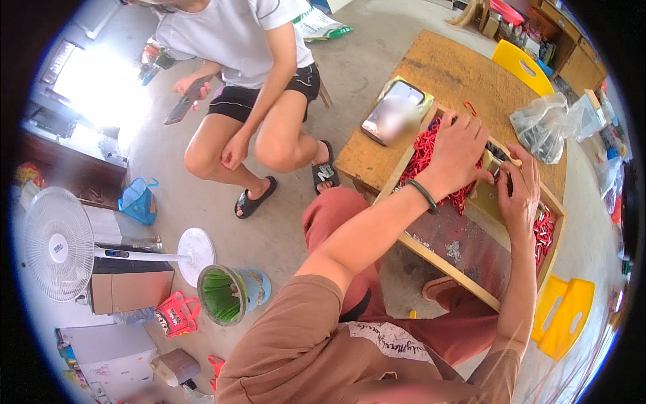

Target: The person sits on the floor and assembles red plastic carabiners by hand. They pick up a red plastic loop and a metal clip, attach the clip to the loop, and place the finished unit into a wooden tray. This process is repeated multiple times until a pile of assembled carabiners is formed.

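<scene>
My left hand (461,151), with a dark bracelet on its wrist, reaches over a shallow wooden tray (441,261). Its fingers curl over a dark part of a small metal fixture (494,160); what they grip is mostly hidden. Close by on the right, my right hand (520,192) bends its fingers against the same fixture, thumb and fingertips together at its edge. Anything pinched there is too small to make out. Small red pieces (422,153) heap up beneath and beside my left hand. More red and white pieces (544,234) lie at the tray's right end.
The tray rests partly on a worn wooden table (444,71), beside a phone (393,111) and a clear plastic bag (544,124). Yellow stools (564,316) stand nearby. At left are a seated person (235,67) holding a phone, a bin (225,296) and a fan (59,246).
</scene>
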Demonstrator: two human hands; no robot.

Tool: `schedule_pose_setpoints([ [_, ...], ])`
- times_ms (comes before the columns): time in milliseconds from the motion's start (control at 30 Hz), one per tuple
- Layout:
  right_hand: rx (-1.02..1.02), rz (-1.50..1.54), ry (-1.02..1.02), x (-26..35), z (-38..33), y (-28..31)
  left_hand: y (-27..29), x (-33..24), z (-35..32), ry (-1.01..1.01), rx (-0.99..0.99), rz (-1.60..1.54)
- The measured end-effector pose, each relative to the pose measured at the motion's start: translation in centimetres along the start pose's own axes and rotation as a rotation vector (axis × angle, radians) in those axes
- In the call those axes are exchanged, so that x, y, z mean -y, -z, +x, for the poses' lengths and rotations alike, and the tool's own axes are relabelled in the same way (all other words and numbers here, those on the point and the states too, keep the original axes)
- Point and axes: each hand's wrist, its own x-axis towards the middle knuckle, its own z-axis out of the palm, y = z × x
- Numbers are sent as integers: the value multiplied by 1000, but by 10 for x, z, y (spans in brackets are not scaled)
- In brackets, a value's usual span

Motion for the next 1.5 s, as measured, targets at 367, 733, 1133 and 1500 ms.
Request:
schedule_pose_setpoints([
  [367, 0, 34, -17, -1, -1, -2, 2, -1, 0, 0, -10, 4],
  [733, 6, -53, 2, -1, -3, -3, 2, -1, 0, 13, 15, -1],
  [1133, -31, -136, -28, 7, -2, -7, 1, 0, 0, 11, -9, -19],
  [1500, -6, -186, 10, 7, 1, -4, 2, 0, 0, 10, -13, -42],
])
